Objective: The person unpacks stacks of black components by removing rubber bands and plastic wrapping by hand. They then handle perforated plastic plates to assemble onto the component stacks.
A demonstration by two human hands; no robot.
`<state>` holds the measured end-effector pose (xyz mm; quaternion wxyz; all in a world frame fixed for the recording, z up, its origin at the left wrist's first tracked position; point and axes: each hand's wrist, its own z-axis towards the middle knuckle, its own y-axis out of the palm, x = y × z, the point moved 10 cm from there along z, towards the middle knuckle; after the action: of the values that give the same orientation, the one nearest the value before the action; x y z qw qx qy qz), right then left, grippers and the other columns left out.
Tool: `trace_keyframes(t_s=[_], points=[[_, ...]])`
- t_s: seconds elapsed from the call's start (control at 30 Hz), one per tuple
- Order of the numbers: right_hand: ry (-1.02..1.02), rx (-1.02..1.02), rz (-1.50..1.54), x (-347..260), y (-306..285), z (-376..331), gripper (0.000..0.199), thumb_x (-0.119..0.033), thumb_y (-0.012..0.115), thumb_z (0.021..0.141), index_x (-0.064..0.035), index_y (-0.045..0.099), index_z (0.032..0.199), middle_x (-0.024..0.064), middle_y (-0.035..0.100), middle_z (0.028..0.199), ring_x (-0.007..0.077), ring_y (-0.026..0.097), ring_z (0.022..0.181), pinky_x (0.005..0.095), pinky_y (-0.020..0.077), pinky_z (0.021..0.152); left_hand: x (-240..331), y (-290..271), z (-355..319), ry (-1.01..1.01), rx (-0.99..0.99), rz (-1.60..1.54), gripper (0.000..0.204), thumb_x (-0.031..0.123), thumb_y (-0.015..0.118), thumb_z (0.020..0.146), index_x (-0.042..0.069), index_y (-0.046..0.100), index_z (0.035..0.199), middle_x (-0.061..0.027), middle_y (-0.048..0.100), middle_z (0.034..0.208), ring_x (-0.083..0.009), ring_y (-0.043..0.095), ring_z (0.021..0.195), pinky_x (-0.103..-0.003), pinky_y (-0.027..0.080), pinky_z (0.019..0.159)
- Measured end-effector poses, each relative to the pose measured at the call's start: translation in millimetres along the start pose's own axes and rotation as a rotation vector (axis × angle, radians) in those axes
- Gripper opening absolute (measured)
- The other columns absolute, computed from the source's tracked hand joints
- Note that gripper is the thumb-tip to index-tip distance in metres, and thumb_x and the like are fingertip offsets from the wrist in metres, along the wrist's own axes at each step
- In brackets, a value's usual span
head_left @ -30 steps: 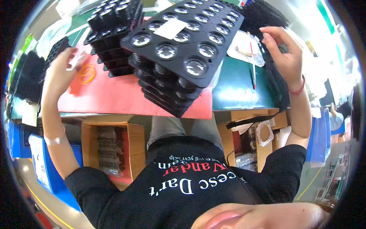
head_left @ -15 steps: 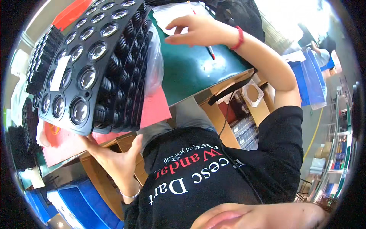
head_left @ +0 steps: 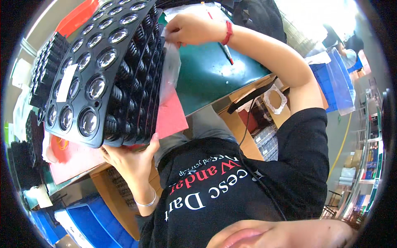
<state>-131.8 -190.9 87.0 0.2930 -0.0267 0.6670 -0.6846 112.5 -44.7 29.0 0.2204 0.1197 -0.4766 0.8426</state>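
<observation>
A tall stack of black plastic trays (head_left: 136,93) with round clear lenses in its top tray stands at the left, with a white label on top. My left hand (head_left: 132,163) grips the stack's near edge, its fingers partly hidden beneath and its thumb at the near right corner. Along the stack's right side hangs a clear plastic bag (head_left: 170,70). My right hand (head_left: 188,29) is closed on the bag's upper part by the far right side of the stack; its fingertips are partly hidden.
A pink foam sheet (head_left: 171,118) lies under the stack on the green table (head_left: 206,78). A pen (head_left: 228,54) rests to the right. More black trays (head_left: 43,68) stand at the far left. Open cardboard boxes (head_left: 244,128) and blue bins (head_left: 93,223) are below the table's level.
My right hand has moved left to the bag and closed on it. My left hand has come up against the stack's near edge, its thumb now at the corner. The stack has shifted slightly.
</observation>
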Motion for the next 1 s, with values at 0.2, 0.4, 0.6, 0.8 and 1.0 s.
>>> trace_keyframes(t_s=[0.2,0.4,0.6,0.8,1.0], points=[[0.102,0.008,-0.014,7,-7,10,0.026,-0.028,0.057,0.090,-0.0065,0.071,0.085,0.0018,0.069,0.071,0.0116,0.066,0.064,0.0269,0.0511,0.061,-17,-4,-2,-0.120,0.032,-0.215,0.103,0.031,0.090,0.047,-0.005,0.040,0.130,-0.0239,0.049,0.123,-0.0447,0.044,0.116,-0.054,0.032,0.099],[0.046,0.111,0.080,50,5,41,0.027,-0.027,0.057,0.084,-0.0066,0.072,0.076,0.0046,0.069,0.066,0.0152,0.067,0.060,0.0301,0.0537,0.062,-20,-8,-1,-0.084,0.031,-0.165,0.094,0.015,0.091,0.046,-0.002,0.046,0.127,-0.0199,0.054,0.117,-0.0319,0.052,0.110,-0.042,0.039,0.098],[0.008,0.133,-0.016,61,4,71,0.028,-0.029,0.057,0.083,-0.0051,0.072,0.078,0.0059,0.069,0.069,0.0151,0.067,0.062,0.0300,0.0544,0.064,-28,-11,0,-0.110,0.063,-0.296,0.088,0.012,0.090,0.049,-0.003,0.048,0.124,-0.0192,0.055,0.116,-0.0298,0.052,0.107,-0.040,0.040,0.096],[0.045,0.339,0.141,61,-34,63,0.020,-0.012,0.056,0.076,-0.0030,0.072,0.069,0.0109,0.066,0.060,0.0198,0.066,0.055,0.0301,0.0533,0.056,-28,-14,-1,-0.108,0.127,-0.172,0.088,0.014,0.091,0.049,-0.005,0.048,0.123,-0.0187,0.056,0.115,-0.0309,0.053,0.105,-0.041,0.041,0.096],[0.151,0.297,0.292,87,-42,83,0.018,-0.011,0.057,0.075,-0.0028,0.073,0.071,0.0118,0.067,0.061,0.0173,0.065,0.053,0.0290,0.0532,0.054,-28,-12,-2,-0.118,0.139,-0.128,0.090,0.018,0.092,0.047,-0.005,0.049,0.122,-0.0224,0.055,0.115,-0.0357,0.052,0.106,-0.045,0.040,0.096]])
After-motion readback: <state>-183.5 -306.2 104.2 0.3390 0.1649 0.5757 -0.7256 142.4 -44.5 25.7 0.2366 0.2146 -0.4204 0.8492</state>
